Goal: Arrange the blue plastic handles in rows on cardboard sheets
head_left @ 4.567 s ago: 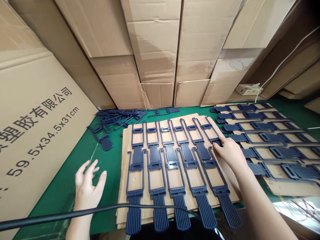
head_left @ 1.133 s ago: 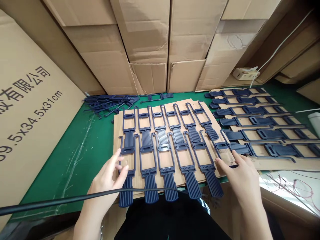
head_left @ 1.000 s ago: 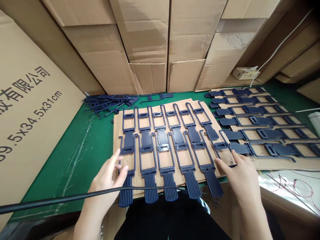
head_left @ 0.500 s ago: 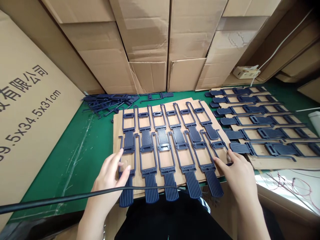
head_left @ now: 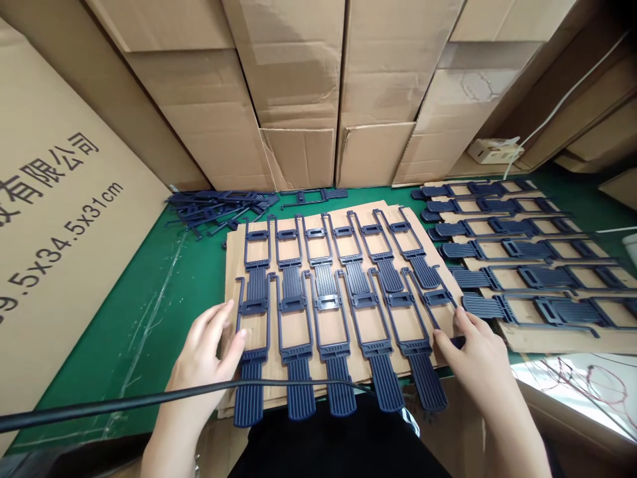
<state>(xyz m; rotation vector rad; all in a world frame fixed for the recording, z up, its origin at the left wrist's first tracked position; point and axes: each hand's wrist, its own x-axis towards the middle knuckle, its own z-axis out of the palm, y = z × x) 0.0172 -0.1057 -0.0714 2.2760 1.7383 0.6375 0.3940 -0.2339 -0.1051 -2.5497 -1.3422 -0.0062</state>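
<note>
Two rows of dark blue plastic brackets (head_left: 332,332), each an open frame with a ribbed paddle end, lie on a cardboard sheet (head_left: 232,255). My left hand (head_left: 204,355) hovers at the left edge of the front row with fingers apart, holding nothing, beside the leftmost front bracket (head_left: 249,392). At the right end of that row, my right hand (head_left: 472,348) has thumb and fingers on either side of the last bracket (head_left: 438,297). That bracket's lower part is hidden behind the hand.
More brackets (head_left: 532,249) lie in sideways rows on cardboard at right. A loose pile of brackets (head_left: 219,207) sits at the back left of the green table (head_left: 144,299). Tall cardboard boxes (head_left: 298,73) stand behind. A black cable (head_left: 164,397) crosses in front.
My left hand has drawn back slightly to the left, away from the leftmost front bracket. My right hand remains at the last bracket. The view has shifted slightly.
</note>
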